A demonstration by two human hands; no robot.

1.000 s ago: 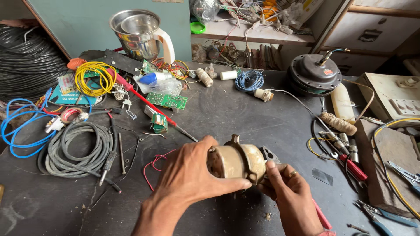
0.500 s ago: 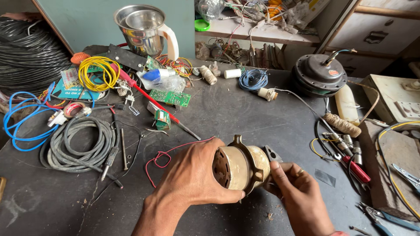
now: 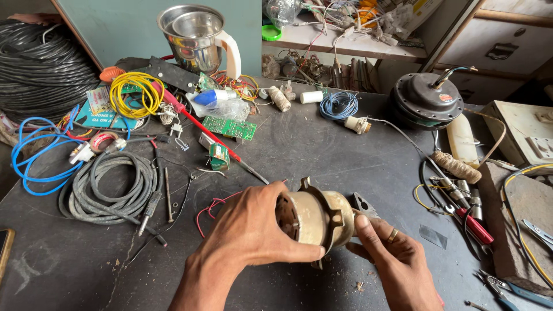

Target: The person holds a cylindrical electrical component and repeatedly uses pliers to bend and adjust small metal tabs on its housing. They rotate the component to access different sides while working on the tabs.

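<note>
Both hands (image 3: 322,242) grip small motor (image 3: 314,216)

One head-worn view, looking steeply down and forward across the dark counter (image 3: 322,155), close over both hands at six o'clock, shelves at twelve.

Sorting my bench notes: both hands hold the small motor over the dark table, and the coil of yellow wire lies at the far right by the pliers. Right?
Not quite. The head view shows the yellow wire coil at the far left, beside the steel jug, not by the pliers. The rest holds: left hand and right hand hold the motor over the table.
</note>
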